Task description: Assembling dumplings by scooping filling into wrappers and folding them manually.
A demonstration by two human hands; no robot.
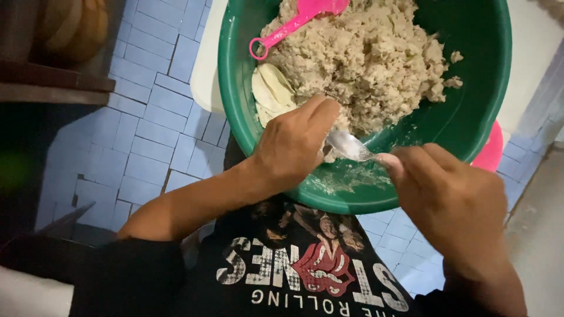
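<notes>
We hold a metal spoon (348,145) in our right hand (452,202), fingers closed on its handle, its bowl over the green basin's (470,111) near rim. Our left hand (294,144) cups pale minced dough (364,56) beside it. A pink scoop (296,20) lies on top, pale wrappers (270,94) alongside.

The green bowl (470,105) looks like smooth, slightly glossy plastic. Inside it, the pale beige mash (376,53) is rough, crumbly and matt, and smears of it dull the bowl's near wall. The spoon (348,145) at the bowl's near rim is shiny metal. The pink scoop (296,20) lying on the mash is glossy plastic. Beneath the bowl, the floor (147,117) is matt pale-blue tile, and the black shirt (282,270) is soft cloth.
</notes>
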